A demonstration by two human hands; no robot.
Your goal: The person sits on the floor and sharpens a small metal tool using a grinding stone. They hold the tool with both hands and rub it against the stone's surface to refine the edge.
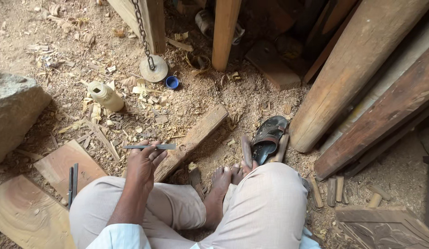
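Head view: I see my left hand [143, 163] raised over my left knee, fingers pinching a thin metal file [150, 147] held level. My right hand is out of sight. A plank [191, 140], sandal [267, 138] and plastic bottle [105, 96] lie on the sawdust floor [251, 99].

The thin tool [150, 147] in the left hand [143, 166] looks like dull grey metal. The plank [196, 136] beside it is rough, dusty wood. Far left, the bottle [105, 96] is matt cream plastic. The sandal [267, 138] looks like worn dark leather.
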